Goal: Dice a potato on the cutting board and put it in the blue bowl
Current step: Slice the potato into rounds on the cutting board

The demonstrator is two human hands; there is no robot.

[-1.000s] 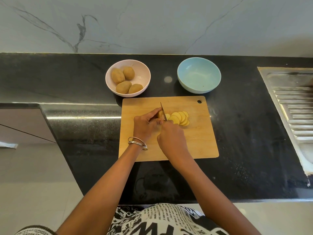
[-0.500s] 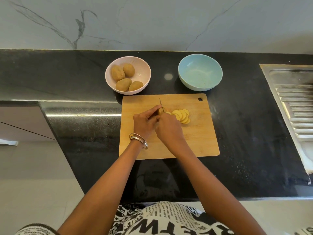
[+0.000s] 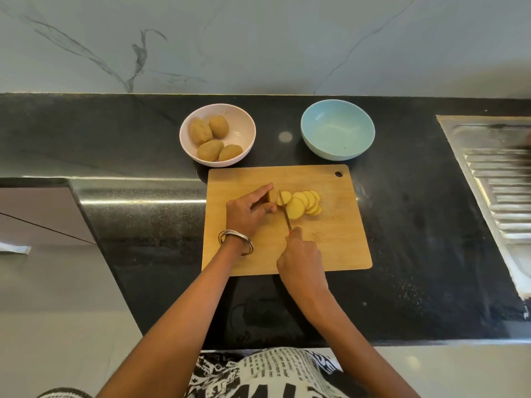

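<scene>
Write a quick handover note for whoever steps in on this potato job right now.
Left hand grips the potato end on the board. Right hand holds the knife, blade between that end and the slices.
Done: most of the potato is cut into rounds, fanned right of the blade.
Left: finish slicing, dice the rounds, move them to the blue bowl, which holds nothing yet.

Blue bowl [image 3: 337, 129], pink bowl [image 3: 217, 133], black counter [image 3: 115, 133], yellow slices [image 3: 303, 203]

A pink bowl [image 3: 217, 116] holds four whole potatoes [image 3: 214, 137] beside a steel drainboard [image 3: 500, 179].
</scene>
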